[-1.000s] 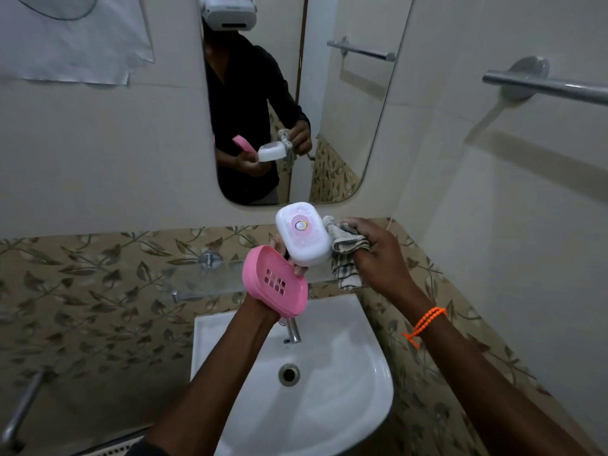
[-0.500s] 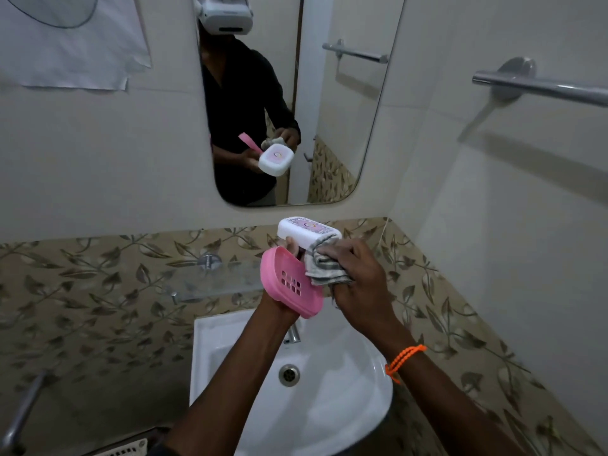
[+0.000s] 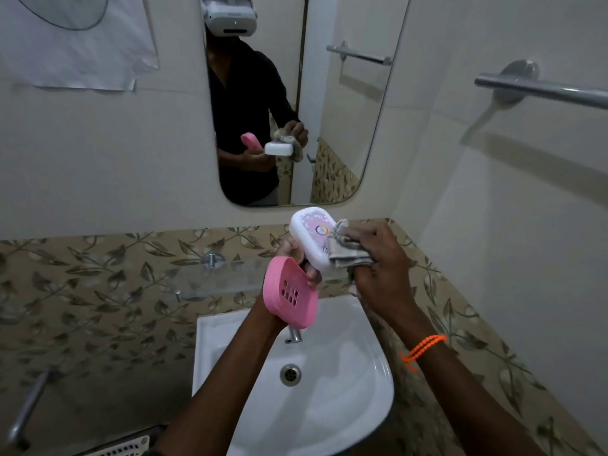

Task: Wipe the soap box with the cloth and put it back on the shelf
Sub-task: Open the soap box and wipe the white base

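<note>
My left hand point(image 3: 297, 258) holds the opened soap box over the basin: its white lid point(image 3: 311, 235) with a printed pattern tilts up and its pink slotted base point(image 3: 289, 296) hangs below. Gripped in my right hand point(image 3: 378, 264) is a grey checked cloth point(image 3: 347, 246), pressed against the lid's right end. Behind the box, a glass shelf point(image 3: 210, 281) runs along the leaf-patterned wall tiles; nothing on it can be made out.
A white washbasin point(image 3: 345, 383) with a tap point(image 3: 294, 334) lies below my hands. A mirror point(image 3: 329, 103) hangs above, showing the person and the box. A metal towel bar point(image 3: 543, 88) juts from the right wall. A paper sheet point(image 3: 75, 41) is stuck at upper left.
The white lid has tilted from edge-on back to face me. My right hand with the cloth has slid from the lid's underside to its right end.
</note>
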